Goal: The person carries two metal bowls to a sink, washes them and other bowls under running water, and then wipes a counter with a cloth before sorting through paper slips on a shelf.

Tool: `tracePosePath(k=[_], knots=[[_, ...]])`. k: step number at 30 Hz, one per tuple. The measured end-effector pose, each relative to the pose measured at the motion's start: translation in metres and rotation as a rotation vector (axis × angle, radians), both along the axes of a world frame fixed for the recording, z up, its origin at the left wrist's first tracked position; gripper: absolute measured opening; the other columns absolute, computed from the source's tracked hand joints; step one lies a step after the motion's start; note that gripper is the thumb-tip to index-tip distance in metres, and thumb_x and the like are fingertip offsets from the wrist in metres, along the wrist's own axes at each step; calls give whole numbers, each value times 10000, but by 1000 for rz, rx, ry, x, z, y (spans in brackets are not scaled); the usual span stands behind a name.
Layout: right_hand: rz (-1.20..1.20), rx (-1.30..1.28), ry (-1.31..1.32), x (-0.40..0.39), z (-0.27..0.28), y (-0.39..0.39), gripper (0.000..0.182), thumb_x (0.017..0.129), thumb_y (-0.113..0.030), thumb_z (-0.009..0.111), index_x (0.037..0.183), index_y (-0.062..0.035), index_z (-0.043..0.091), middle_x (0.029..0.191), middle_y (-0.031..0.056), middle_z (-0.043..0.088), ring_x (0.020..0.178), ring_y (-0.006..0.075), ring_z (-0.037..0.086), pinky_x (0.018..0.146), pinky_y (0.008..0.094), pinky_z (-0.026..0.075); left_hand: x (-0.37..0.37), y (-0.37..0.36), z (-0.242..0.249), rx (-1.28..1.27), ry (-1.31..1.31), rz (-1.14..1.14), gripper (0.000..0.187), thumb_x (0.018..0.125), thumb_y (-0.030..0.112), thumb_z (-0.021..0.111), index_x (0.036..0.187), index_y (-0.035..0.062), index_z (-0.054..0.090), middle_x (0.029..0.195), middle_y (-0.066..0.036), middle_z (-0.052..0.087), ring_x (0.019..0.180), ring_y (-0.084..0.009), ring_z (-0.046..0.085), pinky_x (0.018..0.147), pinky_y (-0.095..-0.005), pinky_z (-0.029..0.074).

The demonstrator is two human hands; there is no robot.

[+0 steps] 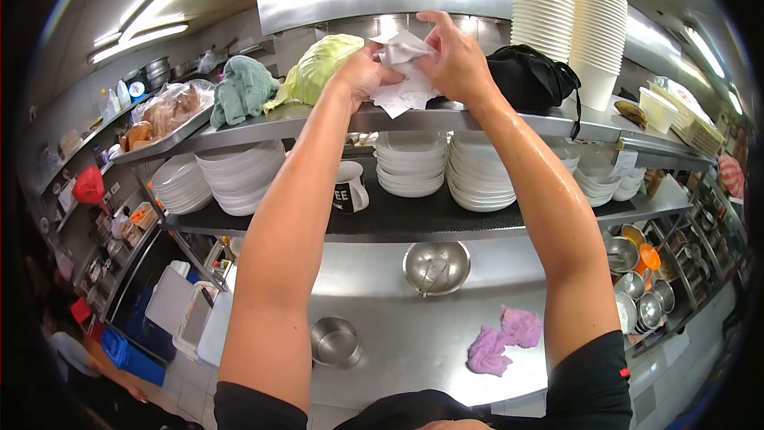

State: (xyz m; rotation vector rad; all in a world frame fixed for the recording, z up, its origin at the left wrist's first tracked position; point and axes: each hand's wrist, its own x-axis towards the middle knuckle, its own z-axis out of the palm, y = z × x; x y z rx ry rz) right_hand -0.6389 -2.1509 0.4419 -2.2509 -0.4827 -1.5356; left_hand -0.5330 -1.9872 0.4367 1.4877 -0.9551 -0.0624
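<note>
Both my arms reach up to the top steel shelf (310, 124). Several crumpled white paper slips (402, 87) with faint print are bunched between my hands. My left hand (360, 76) grips them from the left, thumb pressed on the paper. At their right edge my right hand (460, 60) pinches a slip, its index finger raised and bent; its grip is partly hidden. Left of my left hand lies a pale green cabbage (322, 64). Beside my right wrist sits a black cloth bag (525, 80) with a hanging cord.
The shelf also carries a green towel (245, 89), a tray of bagged food (171, 115) and tall stacks of white tubs (595, 40). Below are stacked white bowls (410, 163) and a mug (350, 188). A steel bowl (454, 259), pot (334, 342) and purple cloths (501, 342) rest on the counter.
</note>
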Motion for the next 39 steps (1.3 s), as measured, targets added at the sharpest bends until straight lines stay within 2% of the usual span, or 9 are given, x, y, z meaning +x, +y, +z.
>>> tracePosePath(k=[2,4,8,15,23,31,32,34,39], knots=[[-16,-21,58,3,-3,0,275,819,-67,680,1085,-55,612,974,185,693,928,409,661,792,474,522,5,-2,-4,-27,-43,-12,700,838,-57,698,1477,22,423,1210,-158,656,998,-233,719,812,-341,620],[-105,-211,-90,13,-4,-3,213,809,-64,670,1006,-26,602,807,175,657,796,405,644,700,444,499,2,-3,-2,-30,-41,81,631,853,-42,690,1441,3,466,1174,-141,674,976,-225,723,818,-337,615],[-72,-210,-62,19,-6,-9,154,809,-54,649,930,-1,569,813,217,640,800,441,616,697,463,485,24,-5,0,-62,93,-20,399,896,7,677,1289,3,609,1065,-118,709,921,-193,726,798,-313,605],[-25,-128,-52,18,-4,-8,147,800,-36,632,912,26,558,920,253,650,889,482,611,765,505,487,27,-10,-1,-6,5,125,374,826,8,768,1179,-25,648,1089,-142,711,895,-187,706,765,-320,588],[48,-128,-74,25,-1,-11,194,823,-34,612,1009,15,598,926,257,675,881,475,634,752,461,507,11,-4,0,-81,-16,13,798,791,-140,690,1505,25,374,1264,-153,636,1052,-220,690,865,-339,613],[79,-70,55,14,-4,-6,253,882,-183,664,1047,7,636,768,220,664,667,313,645,647,412,498,21,-5,-5,-100,-53,12,935,751,-126,708,1579,17,296,1290,-214,613,1004,-247,694,827,-344,588],[82,-77,53,13,-3,-5,253,882,-183,664,1047,7,636,768,220,664,667,313,645,647,412,498,23,-6,-5,-92,-68,21,957,750,-119,715,1590,20,276,1301,-217,605,1023,-256,689,843,-349,582],[22,-57,90,11,0,-5,286,855,-206,658,1077,-26,667,898,240,699,852,452,659,749,485,517,28,-7,-5,-91,-81,30,980,750,-112,722,1601,24,257,1312,-220,598,1041,-265,684,858,-355,576],[-65,-85,5,21,-1,-11,224,869,-191,655,1024,-34,698,911,177,680,856,409,651,749,477,509,14,-7,-6,-72,-114,157,870,797,-116,707,1565,46,332,1389,-202,541,1109,-251,669,875,-335,604]])
